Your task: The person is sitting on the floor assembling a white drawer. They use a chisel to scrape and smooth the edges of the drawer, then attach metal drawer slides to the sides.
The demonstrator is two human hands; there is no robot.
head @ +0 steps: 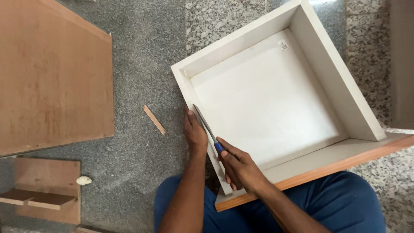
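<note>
A shallow square white wooden drawer box with a brown-edged front panel (pixel 276 99) is resting tilted across the person's lap in blue trousers (pixel 345 203). The right hand (pixel 241 168) is closing around the blue handle of a slim metal-bladed tool (pixel 207 127), laying its blade along the drawer's left wall, while the left hand (pixel 195 133) is pressing against the outside of that wall, fingers curled, holding nothing else. A thin wooden sliver (pixel 154 120) is lying on the grey granite floor (pixel 142 64) left of the drawer.

Left hand (pixel 195 133): yours is bare, no glove, ring or watch that shows.
Right hand (pixel 239 167): also bare, fingers uncovered, no band at the wrist.
Forearms: behind each hand your arms run bare to the lower frame edge; no sleeve shows.
Legs: below both hands you wear plain blue trousers (pixel 345 203), softly creased.
</note>
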